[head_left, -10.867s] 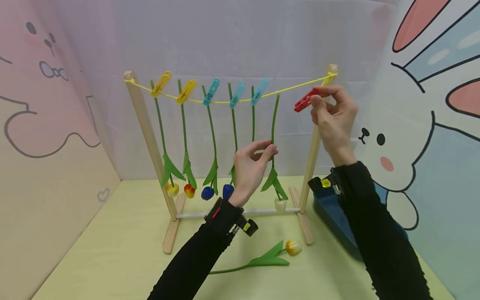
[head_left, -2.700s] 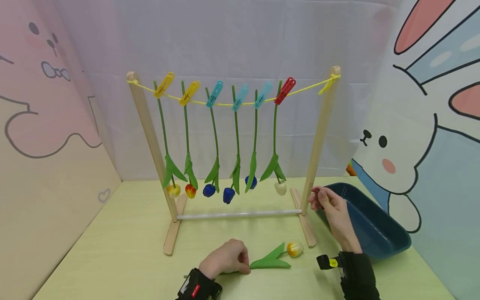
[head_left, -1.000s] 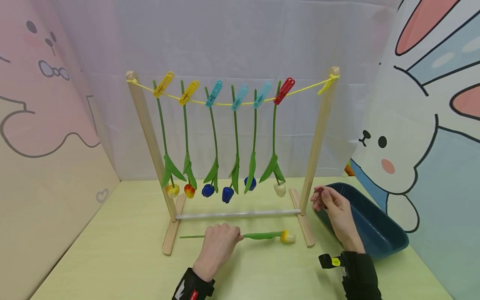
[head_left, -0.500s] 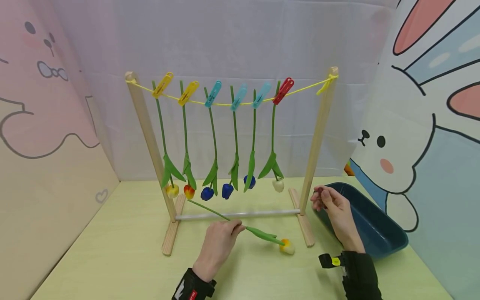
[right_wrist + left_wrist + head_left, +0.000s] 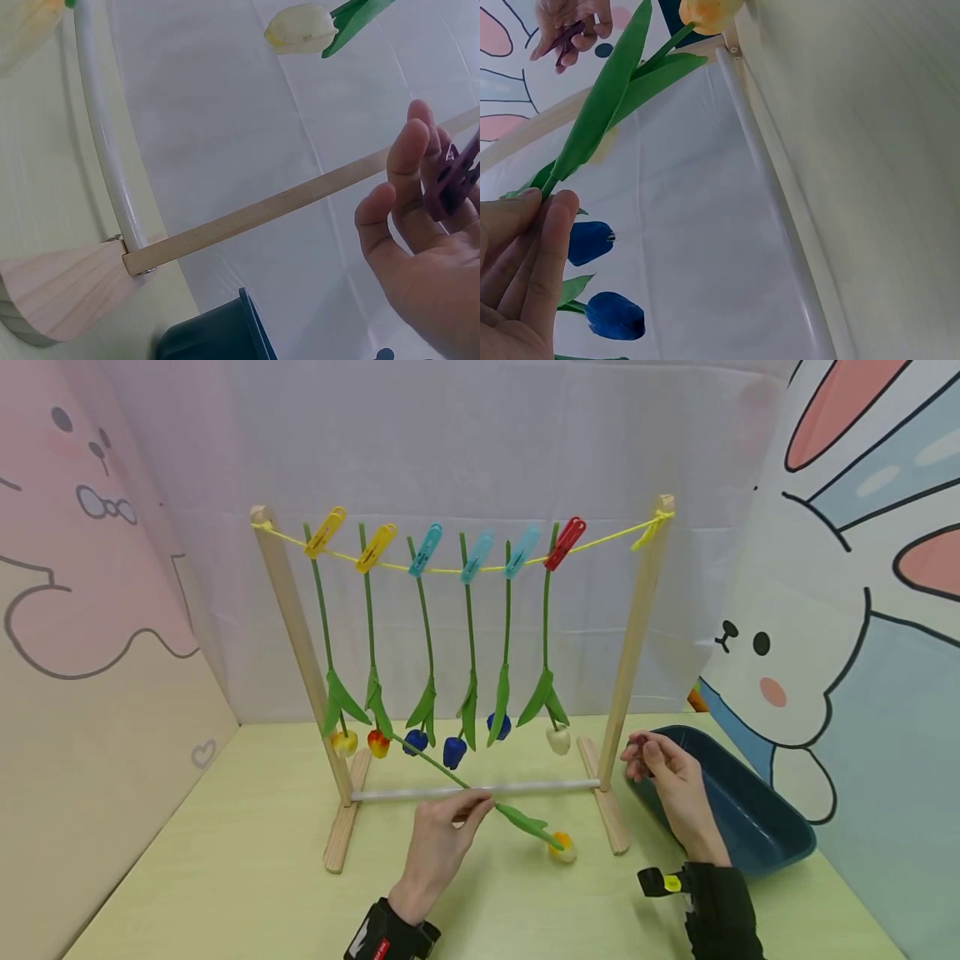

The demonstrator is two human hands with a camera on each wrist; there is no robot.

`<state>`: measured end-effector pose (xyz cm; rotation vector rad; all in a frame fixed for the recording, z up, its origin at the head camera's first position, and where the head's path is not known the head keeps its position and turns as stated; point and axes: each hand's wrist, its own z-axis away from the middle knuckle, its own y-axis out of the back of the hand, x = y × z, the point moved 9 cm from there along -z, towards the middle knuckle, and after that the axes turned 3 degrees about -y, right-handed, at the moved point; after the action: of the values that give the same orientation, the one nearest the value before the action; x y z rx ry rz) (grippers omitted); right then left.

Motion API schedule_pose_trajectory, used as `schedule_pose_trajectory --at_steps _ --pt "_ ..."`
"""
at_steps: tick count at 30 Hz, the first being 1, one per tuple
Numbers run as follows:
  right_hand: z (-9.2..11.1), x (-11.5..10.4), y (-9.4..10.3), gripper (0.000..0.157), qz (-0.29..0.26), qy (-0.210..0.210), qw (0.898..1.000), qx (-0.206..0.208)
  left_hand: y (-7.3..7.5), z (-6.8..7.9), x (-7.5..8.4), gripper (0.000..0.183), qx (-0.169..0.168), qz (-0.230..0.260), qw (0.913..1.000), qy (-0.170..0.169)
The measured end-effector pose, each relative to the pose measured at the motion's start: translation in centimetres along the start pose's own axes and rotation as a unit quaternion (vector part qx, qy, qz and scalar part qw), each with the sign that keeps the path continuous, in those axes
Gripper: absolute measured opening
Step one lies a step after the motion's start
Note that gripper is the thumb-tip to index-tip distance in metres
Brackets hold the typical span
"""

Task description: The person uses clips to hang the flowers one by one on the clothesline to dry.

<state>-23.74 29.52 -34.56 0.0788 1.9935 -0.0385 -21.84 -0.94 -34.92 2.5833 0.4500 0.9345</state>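
Observation:
My left hand [image 5: 442, 839] pinches the green stem of a yellow-and-white artificial tulip [image 5: 528, 827] between thumb and fingertips. The tulip slants, bloom low at the right, stem end up at the left in front of the rack's hanging flowers. Beside the right post, my right hand [image 5: 675, 789] holds a dark red clothespin [image 5: 454, 180] in curled fingers; the head view mostly hides it. Several tulips, among them a white one [image 5: 558, 740] and a blue one [image 5: 454, 752], hang bloom-down from a yellow string [image 5: 607, 537]. Yellow, blue and red clothespins [image 5: 565, 543] clip their stems.
The wooden rack has a left post [image 5: 300, 647], a right post [image 5: 637, 643], splayed feet and a white bottom bar [image 5: 540, 787]. A dark blue bin [image 5: 757, 814] stands on the pale table [image 5: 225, 860] at the right, close by the right hand.
My left hand gripped the tulip from the table, lifted it and tilted its stem end up. Earlier, a red clothespin went onto the string with the white tulip. The right hand stays by the bin lately.

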Motion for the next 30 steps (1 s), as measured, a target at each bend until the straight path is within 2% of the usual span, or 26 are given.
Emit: schedule_pose_trajectory --at_steps 8,18,24,30 --pt "0.03 -0.19 0.11 0.026 -0.006 0.006 1.0 0.009 -0.02 -0.06 0.25 0.012 0.001 0.037 0.9993 0.008" --pt "0.05 -0.35 0.01 0.026 -0.008 0.011 1.0 0.008 0.39 0.09 0.42 0.012 0.033 0.052 0.9981 0.0" --pt "0.04 -0.36 -0.06 0.025 -0.009 0.011 1.0 0.008 0.43 0.21 0.17 0.023 0.055 0.085 0.9945 0.026" --pt "-0.13 -0.76 0.02 0.024 -0.024 0.028 0.999 0.02 0.19 0.2 -0.09 0.033 0.065 0.114 0.9899 0.053"
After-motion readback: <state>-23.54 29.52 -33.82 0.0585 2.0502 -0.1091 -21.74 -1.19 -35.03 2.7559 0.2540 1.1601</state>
